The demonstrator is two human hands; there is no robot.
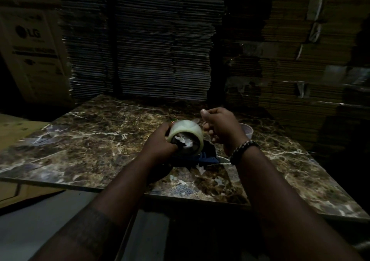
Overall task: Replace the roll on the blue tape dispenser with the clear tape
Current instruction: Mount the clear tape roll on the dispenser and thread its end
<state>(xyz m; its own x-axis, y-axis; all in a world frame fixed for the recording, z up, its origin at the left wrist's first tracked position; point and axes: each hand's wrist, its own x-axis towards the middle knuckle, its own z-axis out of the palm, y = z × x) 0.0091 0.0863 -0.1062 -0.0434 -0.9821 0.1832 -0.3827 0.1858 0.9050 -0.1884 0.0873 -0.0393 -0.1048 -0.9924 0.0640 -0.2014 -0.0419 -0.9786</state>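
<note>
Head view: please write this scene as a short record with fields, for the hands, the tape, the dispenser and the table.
left hand: grips the side of the clear tape roll
right hand: closed in a fist beside the roll, seems to pull the tape end
blue tape dispenser: under the roll, mostly hidden
second roll: pale, behind the right hand, on the table
table: brown marble top
background: stacked flat cardboard
light: dim

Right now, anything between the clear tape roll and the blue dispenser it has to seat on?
Nothing visible between them. The clear tape roll, gripped by the left hand, sits right above the blue dispenser. The right hand is beside the roll, apparently pinching the tape end. The roll's core looks crumpled; dim light hides the seating.
</note>
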